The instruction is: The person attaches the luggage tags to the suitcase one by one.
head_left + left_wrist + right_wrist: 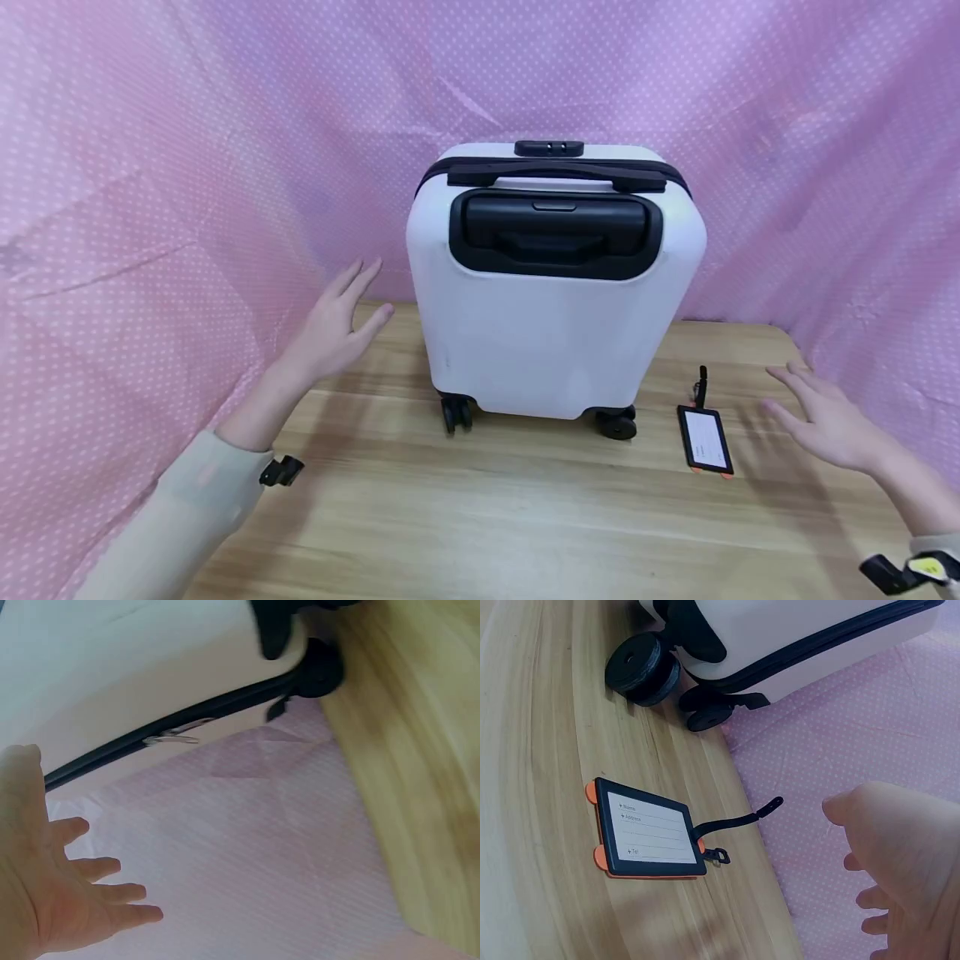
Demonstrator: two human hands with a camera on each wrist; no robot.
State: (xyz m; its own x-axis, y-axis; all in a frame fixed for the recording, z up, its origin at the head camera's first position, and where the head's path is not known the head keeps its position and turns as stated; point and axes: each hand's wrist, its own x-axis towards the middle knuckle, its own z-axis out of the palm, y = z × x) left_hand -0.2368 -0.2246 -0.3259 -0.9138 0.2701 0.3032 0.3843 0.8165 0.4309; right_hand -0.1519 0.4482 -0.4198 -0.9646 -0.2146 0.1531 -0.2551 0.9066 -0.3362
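1. Now, check your hands first: your left hand (333,333) is spread wide and holds nothing, poised just beside the suitcase (532,342) without touching it; your right hand (832,421) is also empty, its fingers loosely extended near the luggage tag (706,438).

2. Place both things by eye. The suitcase stands upright on its wheels (617,423); the tag lies flat on the wooden table (480,508), between the suitcase and your right hand, its card (651,829) facing up.

3. Treat the wheels as free to turn, though you cannot tell whether they are. A calm palm against the suitcase's side should steady it better than a shove near the top handle (555,169).

4. The tag looks thin and could skid, so a pinch on its frame would serve you better than pressing on the card. The orange tabs (600,857) at its near end may give your fingertips something to lift by.

5. Mind the strap (731,823): it reaches away from you and appears undone, its tip loose beside a small buckle (718,856). Handle that end gently, without twisting.
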